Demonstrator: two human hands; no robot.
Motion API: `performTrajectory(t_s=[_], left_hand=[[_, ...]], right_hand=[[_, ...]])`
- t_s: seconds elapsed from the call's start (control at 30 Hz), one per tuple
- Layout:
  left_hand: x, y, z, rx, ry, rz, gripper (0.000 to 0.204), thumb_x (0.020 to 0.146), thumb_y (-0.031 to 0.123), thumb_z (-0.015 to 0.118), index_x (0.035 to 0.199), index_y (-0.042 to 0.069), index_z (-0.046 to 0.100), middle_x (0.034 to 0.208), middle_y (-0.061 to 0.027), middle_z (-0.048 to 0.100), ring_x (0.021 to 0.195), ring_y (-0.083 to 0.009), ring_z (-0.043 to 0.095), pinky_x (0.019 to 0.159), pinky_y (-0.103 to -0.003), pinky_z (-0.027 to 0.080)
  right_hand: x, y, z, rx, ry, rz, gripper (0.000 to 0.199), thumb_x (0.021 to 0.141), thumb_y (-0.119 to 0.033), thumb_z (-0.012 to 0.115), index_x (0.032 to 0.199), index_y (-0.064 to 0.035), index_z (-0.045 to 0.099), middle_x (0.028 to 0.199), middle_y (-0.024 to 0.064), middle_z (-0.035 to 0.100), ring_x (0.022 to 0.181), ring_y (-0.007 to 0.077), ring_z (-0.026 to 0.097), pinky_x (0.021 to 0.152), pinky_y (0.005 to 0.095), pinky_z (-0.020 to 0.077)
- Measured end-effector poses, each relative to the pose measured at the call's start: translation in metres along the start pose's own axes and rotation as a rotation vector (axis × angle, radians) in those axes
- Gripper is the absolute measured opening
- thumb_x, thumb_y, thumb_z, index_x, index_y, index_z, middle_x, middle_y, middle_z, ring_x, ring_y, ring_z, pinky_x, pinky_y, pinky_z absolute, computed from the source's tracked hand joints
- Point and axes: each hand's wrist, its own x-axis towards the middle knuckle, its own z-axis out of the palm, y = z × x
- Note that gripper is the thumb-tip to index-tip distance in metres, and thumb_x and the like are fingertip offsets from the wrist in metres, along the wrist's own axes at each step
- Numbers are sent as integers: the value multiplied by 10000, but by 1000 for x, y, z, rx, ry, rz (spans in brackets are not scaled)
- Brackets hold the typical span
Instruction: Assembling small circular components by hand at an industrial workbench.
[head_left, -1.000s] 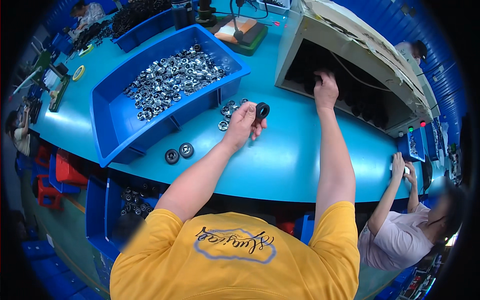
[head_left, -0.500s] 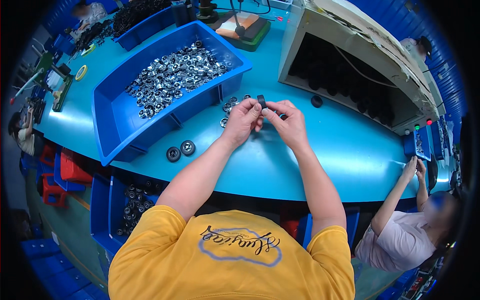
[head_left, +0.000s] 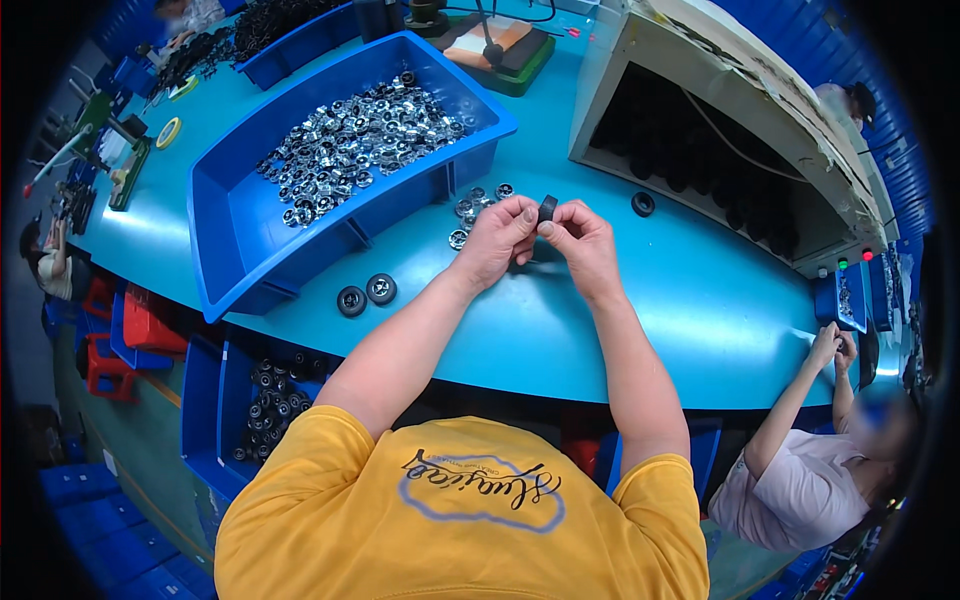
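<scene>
In front of me, above the table, my left hand (head_left: 497, 243) and my right hand (head_left: 586, 250) meet at the fingertips. Both pinch a small black rubber tire (head_left: 547, 208) between thumbs and fingers. Whether a hub sits inside it is hidden. Just beyond my left hand lie several loose chrome wheel hubs (head_left: 504, 190) on the table. Two finished-looking wheels (head_left: 381, 289), black tires around silver hubs, rest flat to the left of my left forearm. A lone black tire (head_left: 643, 204) lies farther right, by the opening of a pale box.
A large blue bin (head_left: 225, 235) of chrome hubs stands on the blue-green table (head_left: 500, 340) at left. The pale box (head_left: 590, 135) at right holds dark tires. Below the table edge, another blue bin (head_left: 205, 400) contains wheels. A co-worker (head_left: 800, 490) works at the right.
Both hands have shifted slightly right with the tire, which now tilts a little differently. The whole view has also drifted slightly. The grip on the tire continues.
</scene>
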Motion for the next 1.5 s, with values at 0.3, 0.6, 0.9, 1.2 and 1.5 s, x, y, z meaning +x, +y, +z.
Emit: performTrajectory(t_s=[0.3,0.6,0.9,1.2,1.5], left_hand=[[-4,3,15,310,90,86,193,1019,239,683,1093,68,632,807,34,582,631,-51,476,546,-231,411],[3,-13,4,656,168,422,141,1036,185,646,1089,55,654,838,17,601,652,-63,518,567,-243,439],[-2,1,4,212,135,103,127,1012,162,681,1084,58,670,847,14,609,663,-60,524,566,-221,426],[-2,-6,3,705,77,341,117,998,141,691,1093,73,675,879,18,606,722,-41,528,600,-230,435],[-3,0,2,102,66,66,224,1000,301,708,1044,85,668,785,40,584,653,-58,502,565,-230,403]], right_hand=[[1,3,-16,373,-120,250,140,928,-160,784,993,-79,690,911,-40,665,795,63,548,722,238,456],[5,10,-21,109,-86,157,154,903,-156,816,942,-89,683,914,-47,646,799,47,551,716,220,444],[1,1,-16,-59,-68,45,157,891,-112,813,1000,-63,711,879,-44,624,818,60,575,744,215,469],[-1,-8,-15,257,11,351,157,963,-188,741,989,-36,712,811,-33,601,736,73,542,673,239,461],[-1,-11,-14,-346,-105,-72,125,909,-106,773,915,-18,684,940,-18,587,813,94,568,727,265,468]])
